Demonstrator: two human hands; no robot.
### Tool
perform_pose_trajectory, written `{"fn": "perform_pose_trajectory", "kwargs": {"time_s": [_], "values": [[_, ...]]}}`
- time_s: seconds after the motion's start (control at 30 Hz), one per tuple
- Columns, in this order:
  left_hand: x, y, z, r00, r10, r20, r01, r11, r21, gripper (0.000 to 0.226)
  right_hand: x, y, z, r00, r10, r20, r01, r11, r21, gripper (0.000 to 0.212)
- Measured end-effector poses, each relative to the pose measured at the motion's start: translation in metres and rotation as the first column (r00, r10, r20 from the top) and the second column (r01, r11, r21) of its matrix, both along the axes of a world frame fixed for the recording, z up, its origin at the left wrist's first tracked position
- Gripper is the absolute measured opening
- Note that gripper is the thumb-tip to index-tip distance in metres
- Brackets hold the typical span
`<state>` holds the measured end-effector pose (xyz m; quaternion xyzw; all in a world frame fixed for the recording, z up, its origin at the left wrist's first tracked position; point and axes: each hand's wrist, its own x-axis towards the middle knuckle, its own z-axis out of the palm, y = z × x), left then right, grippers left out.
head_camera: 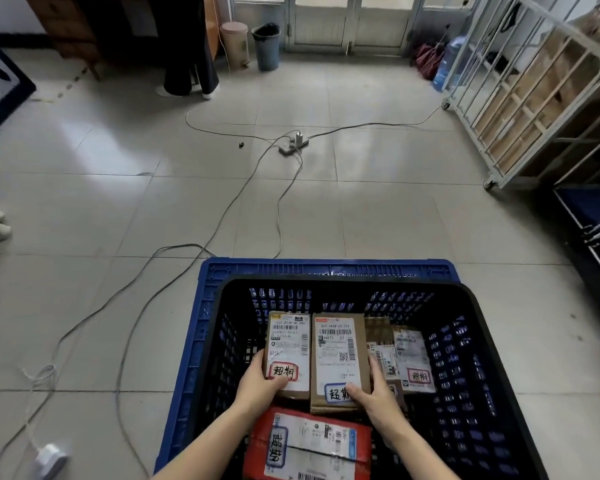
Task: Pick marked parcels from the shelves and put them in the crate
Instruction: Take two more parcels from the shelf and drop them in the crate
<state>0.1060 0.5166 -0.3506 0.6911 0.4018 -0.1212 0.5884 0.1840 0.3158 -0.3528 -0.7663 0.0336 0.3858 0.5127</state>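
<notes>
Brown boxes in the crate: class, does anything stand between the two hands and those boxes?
Nothing visible does. The left hand already touches the left brown box, and the right hand touches the middle brown box. Both boxes are inside the black crate.

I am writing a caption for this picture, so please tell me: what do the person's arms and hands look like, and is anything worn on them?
Both forearms are bare as far as the picture shows: no sleeves are visible. The left hand and right hand wear no gloves, and no rings, watch or bracelet can be seen. Fingernails look short and unpainted.
</notes>
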Motion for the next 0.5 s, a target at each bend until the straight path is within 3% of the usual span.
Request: {"fn": "perform_pose_trajectory", "kwargs": {"time_s": [0.5], "values": [[0.027, 0.019, -0.031, 0.992, 0.097, -0.077, -0.099, 0.995, -0.025, 0.053, 0.032, 0.032, -0.014, 1.000, -0.005, 0.001, 0.005, 1.000, 0.022, 0.076]]}}
